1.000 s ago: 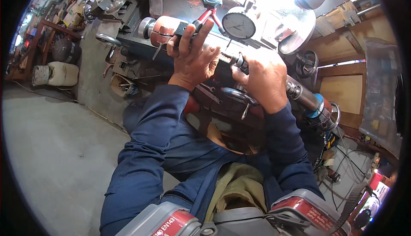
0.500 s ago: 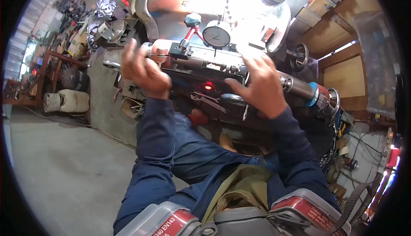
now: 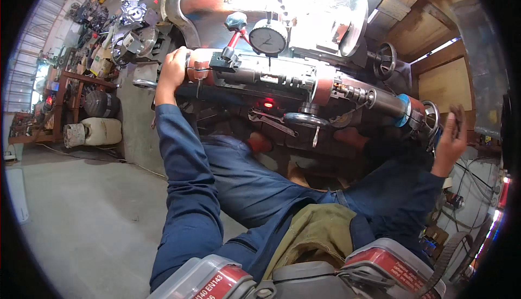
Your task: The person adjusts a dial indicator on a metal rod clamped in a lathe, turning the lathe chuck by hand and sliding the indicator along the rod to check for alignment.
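My left hand (image 3: 173, 74) is closed around the left end of the machine's spindle, beside its reddish-brown head (image 3: 201, 64); its fingertips are partly hidden. My right hand (image 3: 451, 142) is raised just right of the tailstock handwheel (image 3: 432, 117), fingers apart and slightly blurred, holding nothing. Between them a stepped metal shaft (image 3: 290, 80) lies along the grinding machine. Above it sits a round dial gauge (image 3: 268, 37) on a red arm (image 3: 234, 40) with a blue-grey knob (image 3: 236, 21). The gauge's stem points down toward the shaft.
A front handwheel (image 3: 306, 119) with a crank handle juts toward me, beside wrenches (image 3: 275, 122) and a glowing red light (image 3: 268, 104). Another handwheel (image 3: 386, 60) stands at the back right. A pale gas cylinder (image 3: 103, 132) lies left, near a shelf of parts. Cables hang at the right.
My left hand has moved from above the head onto the spindle's left end and closed. My right hand has left the shaft's middle and moved right, beside the tailstock handwheel.
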